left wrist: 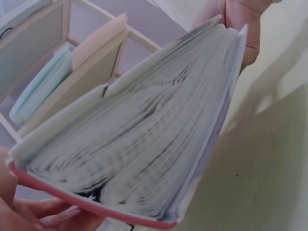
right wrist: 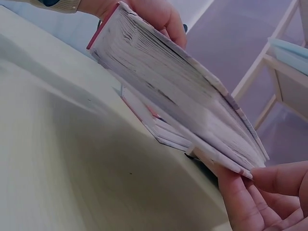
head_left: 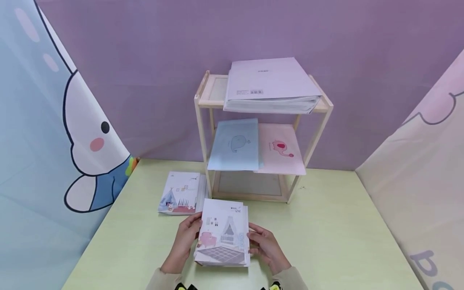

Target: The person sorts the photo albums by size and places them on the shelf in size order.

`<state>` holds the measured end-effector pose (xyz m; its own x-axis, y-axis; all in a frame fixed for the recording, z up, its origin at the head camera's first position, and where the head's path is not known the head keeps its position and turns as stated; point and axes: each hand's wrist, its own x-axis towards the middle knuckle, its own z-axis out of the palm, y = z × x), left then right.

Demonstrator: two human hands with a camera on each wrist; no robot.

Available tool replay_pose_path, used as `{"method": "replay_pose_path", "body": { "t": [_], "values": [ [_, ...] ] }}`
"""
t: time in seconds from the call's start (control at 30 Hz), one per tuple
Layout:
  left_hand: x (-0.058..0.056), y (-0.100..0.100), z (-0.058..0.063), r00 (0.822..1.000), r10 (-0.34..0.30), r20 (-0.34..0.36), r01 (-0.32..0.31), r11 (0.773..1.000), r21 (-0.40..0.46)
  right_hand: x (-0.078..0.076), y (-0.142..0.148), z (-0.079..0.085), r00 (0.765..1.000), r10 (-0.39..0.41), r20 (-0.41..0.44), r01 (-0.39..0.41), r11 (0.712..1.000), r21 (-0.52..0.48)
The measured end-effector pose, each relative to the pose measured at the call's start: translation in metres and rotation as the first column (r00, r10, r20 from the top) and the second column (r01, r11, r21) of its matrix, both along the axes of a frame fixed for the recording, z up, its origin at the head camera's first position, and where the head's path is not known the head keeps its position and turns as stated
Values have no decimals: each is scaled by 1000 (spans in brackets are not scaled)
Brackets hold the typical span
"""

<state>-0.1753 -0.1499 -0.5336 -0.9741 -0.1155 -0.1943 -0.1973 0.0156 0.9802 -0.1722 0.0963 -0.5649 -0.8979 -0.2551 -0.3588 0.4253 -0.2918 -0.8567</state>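
Note:
A thick hardcover album (head_left: 222, 233) with a pale cover, showing a tent and a pink armchair, is held up over the table's front in the head view. My left hand (head_left: 184, 239) grips its red-edged spine side. On the opposite side my right hand (head_left: 266, 245) pinches the cover edge between thumb and fingers. From the left wrist, the album's page block (left wrist: 144, 120) fans slightly between the covers. The right wrist view has the album (right wrist: 173, 91) tilted over the tabletop, its shadow below. Another album (head_left: 181, 193) with a blue tent lies behind my left hand.
A wooden two-tier rack (head_left: 314, 145) stands at the back of the table. Its top carries a large white album (head_left: 272, 78). On the middle shelf lie a blue whale booklet (head_left: 235, 155) and a pink elephant booklet (head_left: 279, 161). Fabric walls (head_left: 163, 80) enclose the table.

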Motion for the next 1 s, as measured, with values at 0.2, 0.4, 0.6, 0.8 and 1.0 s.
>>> {"method": "replay_pose_path", "body": {
  "t": [0.2,0.4,0.6,0.8,1.0],
  "values": [
    [0,7,2,1000,-12,-9,11,999,-33,1,5,-6,1000,-27,9,27,1000,-3],
    [-3,12,1,999,-27,-29,25,999,-36,1,9,-6,999,-40,21,40,999,-10],
    [-7,17,1,996,-42,-72,39,998,-52,-1,13,-6,998,-54,21,54,998,-10],
    [-12,21,3,993,-62,-97,56,997,-58,-4,16,-4,998,-65,18,65,998,-5],
    [-15,25,7,989,-96,-115,90,994,-53,-10,18,3,998,-68,-3,68,998,-10]
  ]
}}
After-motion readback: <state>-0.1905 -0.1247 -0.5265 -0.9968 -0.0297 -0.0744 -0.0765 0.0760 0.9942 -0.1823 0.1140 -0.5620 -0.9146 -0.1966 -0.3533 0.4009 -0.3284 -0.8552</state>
